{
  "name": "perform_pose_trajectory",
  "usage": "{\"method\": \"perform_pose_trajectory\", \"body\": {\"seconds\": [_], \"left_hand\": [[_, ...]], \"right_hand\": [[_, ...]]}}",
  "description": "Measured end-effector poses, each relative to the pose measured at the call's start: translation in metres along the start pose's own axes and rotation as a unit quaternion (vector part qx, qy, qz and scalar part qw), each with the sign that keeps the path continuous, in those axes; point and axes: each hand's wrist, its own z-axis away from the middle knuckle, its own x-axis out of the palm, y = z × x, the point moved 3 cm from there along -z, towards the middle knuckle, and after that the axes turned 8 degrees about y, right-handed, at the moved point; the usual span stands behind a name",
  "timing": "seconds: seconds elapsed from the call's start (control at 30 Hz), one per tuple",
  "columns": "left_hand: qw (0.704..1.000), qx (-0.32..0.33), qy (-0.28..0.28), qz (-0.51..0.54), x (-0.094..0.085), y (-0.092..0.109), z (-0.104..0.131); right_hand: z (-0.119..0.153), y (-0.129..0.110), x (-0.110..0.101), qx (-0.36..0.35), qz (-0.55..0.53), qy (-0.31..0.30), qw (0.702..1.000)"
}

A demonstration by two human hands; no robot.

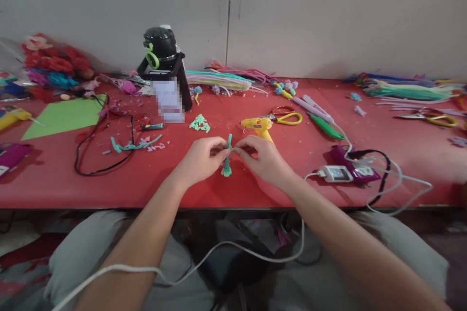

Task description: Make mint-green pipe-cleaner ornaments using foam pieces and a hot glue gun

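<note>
Above the front part of the red table, my left hand [204, 158] is closed in a pinch around a green pipe-cleaner stem [229, 140]. The stem stands roughly upright, with a pale green tufted head [226, 172] at its lower end. My right hand [264, 158] is closed too, thumb and fingertips pressed together right beside the stem. Whatever is between its fingertips is too small to make out. Just beyond my right hand lies a yellow glue gun [257, 125]. A small heap of light green pieces [200, 123] sits beyond my left hand.
A black bottle [168, 68] stands at the back left. Yellow-handled scissors [288, 115] lie behind the glue gun. To the right are a purple power strip [341, 155] and a white cable [401, 175]. Pipe-cleaner bundles [408, 88] line the back; a black cord [78, 153] loops at left.
</note>
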Motion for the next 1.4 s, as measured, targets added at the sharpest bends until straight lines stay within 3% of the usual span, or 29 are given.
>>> {"method": "perform_pose_trajectory", "body": {"seconds": [0.13, 0.4, 0.53, 0.63, 0.87, 1.4], "left_hand": [[1.000, -0.017, 0.000, 0.002, 0.003, -0.001, 0.000], [0.996, 0.035, 0.044, -0.062, 0.005, 0.001, 0.001], [0.999, 0.017, 0.050, -0.005, 0.002, -0.001, -0.001], [0.996, -0.005, 0.085, 0.038, -0.004, -0.002, -0.004], [0.983, -0.031, 0.171, 0.052, -0.011, -0.006, -0.006], [0.982, -0.053, 0.172, 0.060, -0.008, -0.005, -0.004]], "right_hand": [[0.002, -0.003, -0.001, -0.017, 0.003, 0.008, 1.000], [0.005, -0.014, -0.004, -0.060, 0.059, 0.041, 0.996], [0.006, -0.018, -0.009, -0.071, 0.056, 0.083, 0.992], [0.008, -0.020, -0.013, -0.101, 0.047, 0.112, 0.987], [0.019, -0.029, -0.003, -0.186, 0.091, 0.081, 0.975], [0.023, -0.027, 0.005, -0.225, 0.154, 0.085, 0.958]]}}
